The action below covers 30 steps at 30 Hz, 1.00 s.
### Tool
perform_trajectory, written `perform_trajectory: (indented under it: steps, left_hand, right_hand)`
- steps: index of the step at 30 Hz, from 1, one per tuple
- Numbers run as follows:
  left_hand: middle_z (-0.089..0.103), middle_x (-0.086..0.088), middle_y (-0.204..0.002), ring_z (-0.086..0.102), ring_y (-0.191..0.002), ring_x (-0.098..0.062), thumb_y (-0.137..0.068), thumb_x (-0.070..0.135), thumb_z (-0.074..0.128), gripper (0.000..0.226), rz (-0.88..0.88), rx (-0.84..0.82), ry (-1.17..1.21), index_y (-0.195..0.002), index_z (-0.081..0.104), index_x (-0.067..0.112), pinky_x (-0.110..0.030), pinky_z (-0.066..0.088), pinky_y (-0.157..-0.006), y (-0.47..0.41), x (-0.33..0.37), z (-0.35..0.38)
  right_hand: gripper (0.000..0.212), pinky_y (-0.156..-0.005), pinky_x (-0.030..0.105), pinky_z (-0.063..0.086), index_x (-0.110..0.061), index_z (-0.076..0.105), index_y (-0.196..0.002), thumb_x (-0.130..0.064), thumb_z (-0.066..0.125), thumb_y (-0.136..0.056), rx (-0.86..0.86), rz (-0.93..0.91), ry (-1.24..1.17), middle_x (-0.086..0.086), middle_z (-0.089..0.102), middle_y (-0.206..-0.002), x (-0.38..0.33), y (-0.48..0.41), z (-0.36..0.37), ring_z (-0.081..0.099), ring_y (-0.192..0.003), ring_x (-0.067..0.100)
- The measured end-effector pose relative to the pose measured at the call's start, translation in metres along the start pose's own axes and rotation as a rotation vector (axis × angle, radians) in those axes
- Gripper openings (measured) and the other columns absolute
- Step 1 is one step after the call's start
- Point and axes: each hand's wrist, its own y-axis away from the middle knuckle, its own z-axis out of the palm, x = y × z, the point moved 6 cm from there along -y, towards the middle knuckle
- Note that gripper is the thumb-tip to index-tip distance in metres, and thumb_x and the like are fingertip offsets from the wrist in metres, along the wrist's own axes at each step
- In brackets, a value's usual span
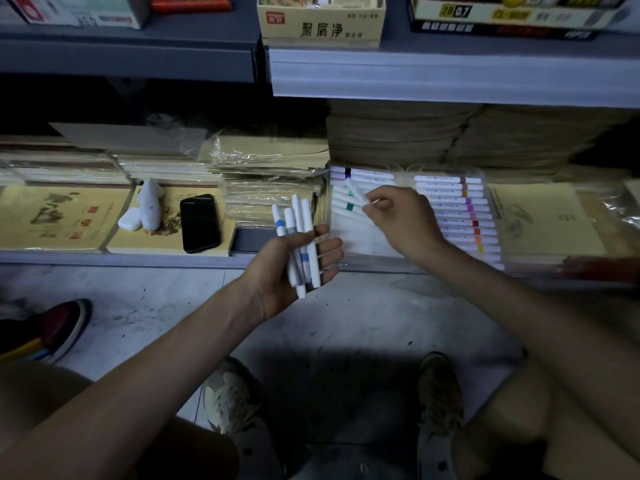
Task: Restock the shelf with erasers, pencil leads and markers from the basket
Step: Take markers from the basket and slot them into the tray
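My left hand (pixel 294 261) grips a bundle of several white markers (pixel 299 237) with blue bands, held upright in front of the bottom shelf. My right hand (pixel 398 220) reaches over a clear marker tray (pixel 367 240) on that shelf and pinches one white marker (pixel 356 195) with a green band above the tray's left compartment. That compartment holds a few markers (pixel 346 188) at its back. The right compartment is filled with a row of markers (pixel 460 213) with coloured bands. The basket is out of view.
A black phone (pixel 200 223) and white device (pixel 147 206) lie on yellow booklets (pixel 62 216) to the left. Paper stacks (pixel 398 133) fill the shelf behind. The upper shelf (pixel 450 74) carries an eraser box (pixel 322 26) and a lead box (pixel 505 15). Someone's shoe (pixel 55 327) stands left.
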Motion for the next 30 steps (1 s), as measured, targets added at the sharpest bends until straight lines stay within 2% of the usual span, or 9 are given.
perform_trajectory:
  steps: [2,5,10,16,18,21,24,27,30]
  left_hand:
    - [0.071,-0.017,-0.129,0.072,-0.102,-0.029,-0.107,0.018,0.046,0.039,0.006,-0.011,0.013,-0.142,0.057,0.009,-0.042,0.057,-0.092,0.002,0.000,-0.002]
    - [0.068,-0.018,-0.133,0.073,-0.098,-0.028,-0.107,0.018,0.046,0.040,0.014,-0.028,0.013,-0.144,0.056,0.008,-0.041,0.058,-0.091,0.002,0.000,-0.002]
    - [0.070,-0.016,-0.132,0.070,-0.114,-0.031,-0.108,0.018,0.046,0.038,0.018,-0.070,-0.023,-0.144,0.055,0.009,-0.044,0.056,-0.099,0.003,-0.001,0.001]
    - [0.070,-0.019,-0.130,0.067,-0.121,-0.035,-0.108,0.014,0.047,0.036,0.065,-0.125,-0.052,-0.142,0.055,0.007,-0.044,0.059,-0.097,0.006,-0.005,0.007]
    - [0.070,-0.020,-0.130,0.069,-0.120,-0.034,-0.108,0.015,0.048,0.036,0.059,-0.147,-0.055,-0.142,0.055,0.005,-0.044,0.060,-0.095,0.007,-0.006,0.010]
    - [0.070,-0.021,-0.129,0.071,-0.116,-0.032,-0.107,0.016,0.049,0.036,0.044,-0.171,-0.082,-0.141,0.056,0.004,-0.042,0.061,-0.092,0.009,-0.008,0.014]
    - [0.071,-0.021,-0.126,0.072,-0.113,-0.032,-0.107,0.017,0.051,0.034,0.021,-0.184,-0.130,-0.136,0.061,0.003,-0.040,0.062,-0.090,0.011,-0.011,0.017]
    - [0.072,-0.022,-0.122,0.073,-0.111,-0.034,-0.104,0.016,0.056,0.032,0.000,-0.176,-0.183,-0.129,0.064,-0.002,-0.044,0.062,-0.091,0.010,-0.017,0.018]
    - [0.072,-0.023,-0.124,0.071,-0.115,-0.036,-0.104,0.016,0.057,0.032,-0.033,-0.154,-0.186,-0.131,0.064,-0.001,-0.050,0.058,-0.096,0.007,-0.022,0.014]
  right_hand:
    - [0.019,-0.077,0.033,0.054,-0.018,0.075,-0.111,-0.022,0.070,-0.094,-0.015,-0.203,0.333,0.005,0.072,-0.102,0.001,0.002,0.012,0.068,-0.093,0.024]
    - [0.019,-0.078,0.036,0.053,-0.013,0.074,-0.113,-0.018,0.063,-0.097,-0.129,-0.340,0.637,0.007,0.066,-0.110,0.006,0.006,0.036,0.062,-0.106,0.029]
    - [0.016,-0.074,0.036,0.052,-0.012,0.067,-0.108,-0.015,0.070,-0.092,-0.006,-0.347,0.595,0.005,0.069,-0.105,0.004,0.001,0.032,0.063,-0.101,0.028]
    - [0.018,-0.073,0.034,0.047,-0.014,0.067,-0.105,-0.020,0.075,-0.090,-0.017,-0.333,0.638,0.005,0.064,-0.104,0.006,-0.002,0.037,0.061,-0.101,0.027]
    - [0.022,-0.075,0.033,0.046,-0.017,0.070,-0.107,-0.026,0.077,-0.089,0.004,-0.271,0.548,0.003,0.065,-0.106,0.005,-0.002,0.033,0.061,-0.102,0.024]
    - [0.024,-0.073,0.032,0.052,-0.015,0.077,-0.093,-0.038,0.069,-0.094,0.046,-0.068,0.130,0.000,0.072,-0.093,-0.015,0.003,0.017,0.066,-0.085,0.015]
    - [0.034,-0.063,0.024,0.049,-0.014,0.080,-0.093,-0.044,0.065,-0.096,-0.205,0.198,-0.253,-0.002,0.076,-0.085,-0.026,0.021,0.011,0.065,-0.072,0.008]
    - [0.020,-0.069,0.022,0.057,-0.013,0.078,-0.099,-0.029,0.080,-0.087,-0.425,0.308,-0.396,-0.002,0.078,-0.086,-0.023,0.044,0.017,0.071,-0.080,0.009]
    - [0.022,-0.083,0.031,0.062,-0.004,0.074,-0.108,-0.017,0.076,-0.090,-0.383,0.415,-0.577,0.012,0.078,-0.100,-0.012,0.049,0.016,0.076,-0.091,0.020]
